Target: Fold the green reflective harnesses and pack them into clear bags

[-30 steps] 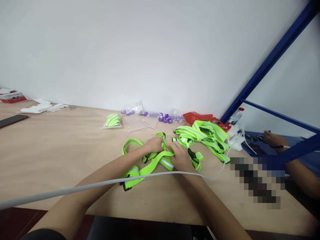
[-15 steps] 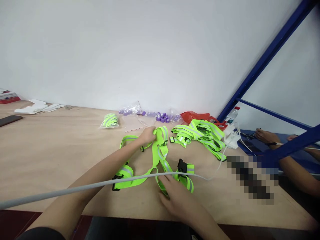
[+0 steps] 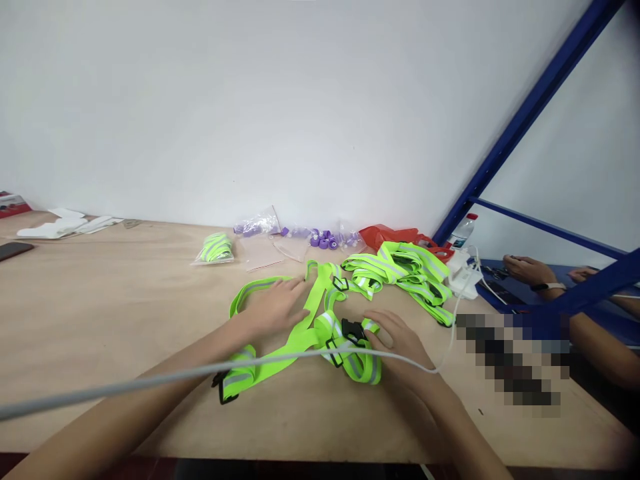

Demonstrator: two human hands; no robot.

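Observation:
A neon-green reflective strap harness (image 3: 310, 317) with grey stripes lies spread on the table, with black adjusters on its bands. Over its left part rests my left hand (image 3: 275, 307), palm down, fingers stretched out and apart. At the right side my right hand (image 3: 400, 343) is beside a black buckle (image 3: 353, 330). Its thumb and fingers are spread around a short strap end, which they seem to touch without gripping. The hand hides part of the band there. Further back, a heap of similar green straps (image 3: 400, 267) lies to the right.
A grey cable (image 3: 190, 370) crosses in front of my arms. Along the wall stand a bagged green strap (image 3: 216, 248), purple rolls (image 3: 324, 239), clear bags (image 3: 260, 250), a red bag (image 3: 387, 235) and a bottle (image 3: 463, 231). Beyond a blue frame (image 3: 525, 120) is another person's hand (image 3: 530, 272).
My left hand has let go of the harness's upper strap and come down flat, slightly left. My right hand has moved right and up to the buckle. The harness lies flatter, its buckle turned.

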